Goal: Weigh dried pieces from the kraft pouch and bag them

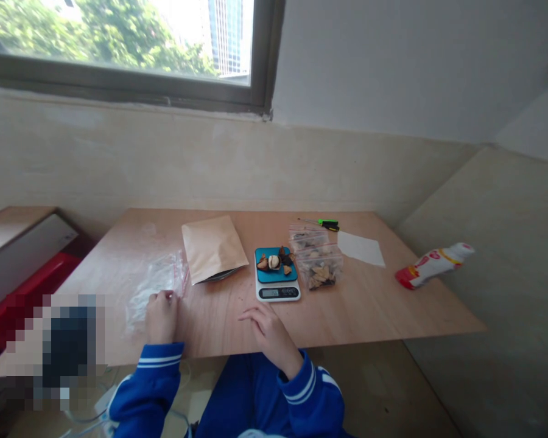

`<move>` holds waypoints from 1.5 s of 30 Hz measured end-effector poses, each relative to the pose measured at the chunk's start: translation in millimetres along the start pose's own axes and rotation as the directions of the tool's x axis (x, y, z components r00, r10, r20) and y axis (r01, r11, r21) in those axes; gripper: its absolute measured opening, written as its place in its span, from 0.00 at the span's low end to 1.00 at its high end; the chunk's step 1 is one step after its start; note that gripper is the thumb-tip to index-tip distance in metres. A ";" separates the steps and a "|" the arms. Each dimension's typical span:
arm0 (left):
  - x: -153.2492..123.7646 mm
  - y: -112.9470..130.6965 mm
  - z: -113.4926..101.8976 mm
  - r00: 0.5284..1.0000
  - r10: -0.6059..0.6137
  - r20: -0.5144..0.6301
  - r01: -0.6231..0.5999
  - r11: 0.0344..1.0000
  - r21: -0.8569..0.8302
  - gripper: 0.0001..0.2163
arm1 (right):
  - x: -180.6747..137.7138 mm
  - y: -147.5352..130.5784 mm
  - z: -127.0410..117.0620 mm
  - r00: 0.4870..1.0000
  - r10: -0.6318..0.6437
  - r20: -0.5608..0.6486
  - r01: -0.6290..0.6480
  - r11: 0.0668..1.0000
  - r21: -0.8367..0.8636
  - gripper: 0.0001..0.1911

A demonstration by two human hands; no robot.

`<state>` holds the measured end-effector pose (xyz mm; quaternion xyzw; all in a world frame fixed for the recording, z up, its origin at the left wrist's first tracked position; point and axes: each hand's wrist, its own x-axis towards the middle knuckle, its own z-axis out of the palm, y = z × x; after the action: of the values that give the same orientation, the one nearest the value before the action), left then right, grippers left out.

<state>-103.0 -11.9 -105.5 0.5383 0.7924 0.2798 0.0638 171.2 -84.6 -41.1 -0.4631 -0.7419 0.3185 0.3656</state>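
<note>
Head view, left hand (161, 316) on clear bag (158, 280), right hand (267, 328) beside

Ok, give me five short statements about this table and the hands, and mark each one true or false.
1. The left hand rests on the clear plastic bag. True.
2. The right hand is holding the screwdriver. False: it lies flat on the table, holding nothing.
3. Some pieces sit on the scale. True.
4. The brown paper pouch lies right of the scale. False: left of it.
5. The red-and-white bottle stands upright. False: it lies on its side.
</note>
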 end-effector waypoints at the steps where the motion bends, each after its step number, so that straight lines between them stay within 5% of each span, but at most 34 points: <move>1: 1.6 -1.1 -2.5 1.000 -0.010 0.011 0.010 1.000 -0.024 0.12 | -0.3 -2.3 2.5 1.000 -0.004 0.023 0.004 1.000 0.009 0.20; 5: -1.3 13.6 -22.8 0.998 -0.015 -0.064 0.006 0.991 -0.132 0.11 | 3.5 -13.8 15.7 0.999 -0.023 0.050 0.020 0.998 0.059 0.19; 10: -32.3 72.8 -44.9 0.964 0.109 -0.242 -0.186 0.929 -0.321 0.13 | 29.9 -29.3 32.8 0.989 0.078 -0.125 -0.041 0.962 0.271 0.16; 15: -67.5 123.7 -41.0 0.966 0.249 -0.072 -0.238 0.742 -0.627 0.09 | 58.7 -35.4 32.8 0.942 0.208 -0.263 -0.057 0.872 0.486 0.15; 22: -85.2 146.6 -29.7 0.936 0.320 0.144 -0.056 0.541 -0.839 0.08 | 52.6 -19.3 11.3 0.919 0.286 -0.270 -0.142 0.882 0.449 0.20; 25: -85.1 147.2 -30.0 0.958 0.271 0.092 -0.078 0.556 -0.827 0.08 | 48.8 0.9 -0.9 0.900 0.338 -0.274 -0.190 0.872 0.451 0.23; 27: -81.7 147.1 -32.6 0.966 0.250 -0.067 -0.212 0.616 -0.759 0.07 | 48.5 17.2 -12.2 0.880 0.393 -0.267 -0.245 0.857 0.454 0.25; 29: -75.8 148.3 -35.9 0.911 0.314 -0.265 -0.411 0.671 -0.617 0.06 | 49.1 30.5 -26.3 0.880 0.429 -0.202 -0.317 0.849 0.423 0.27; 32: -64.4 153.6 -38.3 0.725 0.512 -0.461 -0.685 0.606 -0.405 0.07 | 50.9 40.3 -49.8 0.937 0.348 0.020 -0.332 0.875 0.353 0.26; 34: -56.8 158.3 -36.9 0.601 0.620 -0.505 -0.799 0.487 -0.352 0.08 | 53.3 45.0 -65.2 0.971 0.208 0.117 -0.234 0.926 0.296 0.24; 36: -50.4 162.5 -33.6 0.544 0.682 -0.488 -0.838 0.421 -0.347 0.06 | 57.1 55.3 -79.2 0.993 0.101 0.065 -0.109 0.985 0.138 0.23; 39: -44.5 166.4 -27.9 0.623 0.666 -0.411 -0.781 0.493 -0.383 0.12 | 64.7 85.7 -95.1 0.995 0.070 -0.069 -0.084 0.972 -0.217 0.37; 41: -42.9 167.7 -24.7 0.709 0.605 -0.362 -0.703 0.575 -0.418 0.17 | 69.2 109.5 -101.3 0.995 0.092 -0.021 -0.094 0.928 -0.360 0.45; 45: -43.3 169.6 -18.6 0.856 0.426 -0.295 -0.518 0.700 -0.492 0.14 | 73.3 139.0 -103.5 0.990 0.084 0.113 -0.023 0.890 -0.455 0.45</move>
<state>46.0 -12.6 -11.8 0.6572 0.5136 0.5458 0.0801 298.7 47.9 -80.9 -0.5341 -0.8047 0.1763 0.1898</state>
